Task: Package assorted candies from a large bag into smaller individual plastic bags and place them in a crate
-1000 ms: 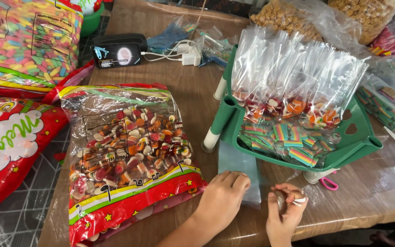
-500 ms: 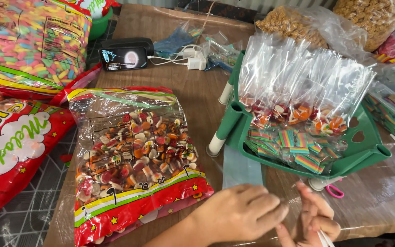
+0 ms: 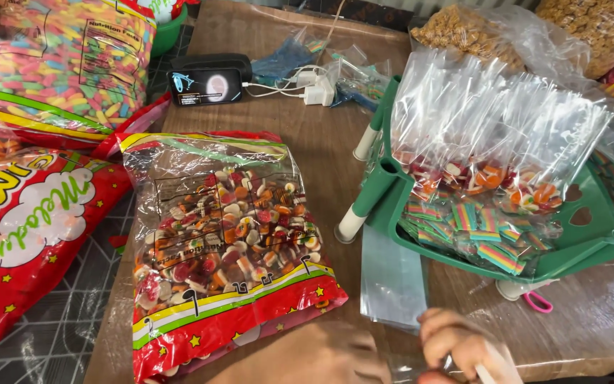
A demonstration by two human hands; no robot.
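Two hands sat at the bottom edge of the view, lower than a second before, when both were plainly in sight. The left hand (image 3: 314,359) had slid back from the stack of empty clear bags (image 3: 391,279) and rested on the table (image 3: 321,149), just beside the lower corner of the big open sweet bag (image 3: 225,242); its fingers were cut off by the frame, so its grip could not be told. The right hand (image 3: 463,348) was curled narrow around a thin pale strip, seemingly the mouth of a small clear bag, though most of it lay out of view. A moment earlier that hand had held something small and dark; this no longer showed. The green tray (image 3: 598,249) of filled bags stood just beyond the stack, untouched. Judging by this, the work in hand had passed from picking sweets to handling a bag.
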